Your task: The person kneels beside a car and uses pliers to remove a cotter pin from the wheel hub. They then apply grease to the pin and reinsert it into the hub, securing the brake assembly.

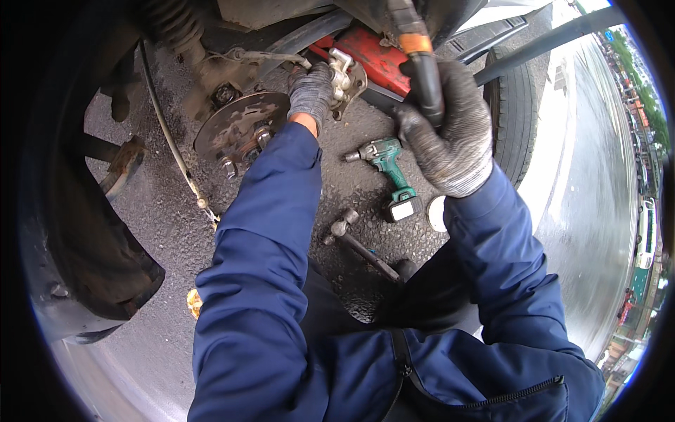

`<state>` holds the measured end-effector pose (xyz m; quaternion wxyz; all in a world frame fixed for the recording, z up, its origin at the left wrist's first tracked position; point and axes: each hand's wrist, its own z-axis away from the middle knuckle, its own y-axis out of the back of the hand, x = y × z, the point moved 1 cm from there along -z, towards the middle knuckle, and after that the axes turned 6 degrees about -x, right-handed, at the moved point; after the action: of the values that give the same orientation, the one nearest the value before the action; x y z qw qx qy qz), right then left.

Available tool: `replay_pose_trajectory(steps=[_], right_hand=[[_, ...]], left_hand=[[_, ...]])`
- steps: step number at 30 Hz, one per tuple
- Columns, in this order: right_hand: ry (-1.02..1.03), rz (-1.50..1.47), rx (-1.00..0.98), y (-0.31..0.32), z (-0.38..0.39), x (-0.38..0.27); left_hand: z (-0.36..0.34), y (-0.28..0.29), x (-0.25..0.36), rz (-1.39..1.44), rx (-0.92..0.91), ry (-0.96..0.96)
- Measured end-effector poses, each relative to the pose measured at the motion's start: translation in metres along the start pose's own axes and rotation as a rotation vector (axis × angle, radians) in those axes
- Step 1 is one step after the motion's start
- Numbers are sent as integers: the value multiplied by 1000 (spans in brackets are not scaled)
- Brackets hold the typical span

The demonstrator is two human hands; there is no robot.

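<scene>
My left hand (311, 91), in a grey work glove, is closed round the near side of a pale metal brake caliper (346, 81) with a hose running to it. Just left of that hand is a rusty brake disc (239, 130) with studs at its hub. Raised at the right, my gloved right hand (453, 133) grips a dark, rod-shaped tool with an orange band (416, 43); its far end leaves the top of the picture. Below the caliper, a green impact wrench (385, 163) lies on the asphalt, and nearer me lies a ball-peen hammer (355, 239).
A red floor jack (373, 60) stands behind the caliper, with a dark bar (555, 42) slanting at upper right. A tyre (517, 116) lies beyond my right hand. A coil spring (169, 24) and dark wheel-arch parts (105, 253) frame the left. A cable (172, 141) hangs there.
</scene>
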<state>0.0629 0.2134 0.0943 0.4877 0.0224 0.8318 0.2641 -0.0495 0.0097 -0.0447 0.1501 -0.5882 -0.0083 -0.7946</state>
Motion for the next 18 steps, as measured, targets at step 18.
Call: replay_pose_trajectory(steps=[18], right_hand=[[-303,694,-462,15,-6,33]], left_hand=[[1,3,7,-1067,218,-432]])
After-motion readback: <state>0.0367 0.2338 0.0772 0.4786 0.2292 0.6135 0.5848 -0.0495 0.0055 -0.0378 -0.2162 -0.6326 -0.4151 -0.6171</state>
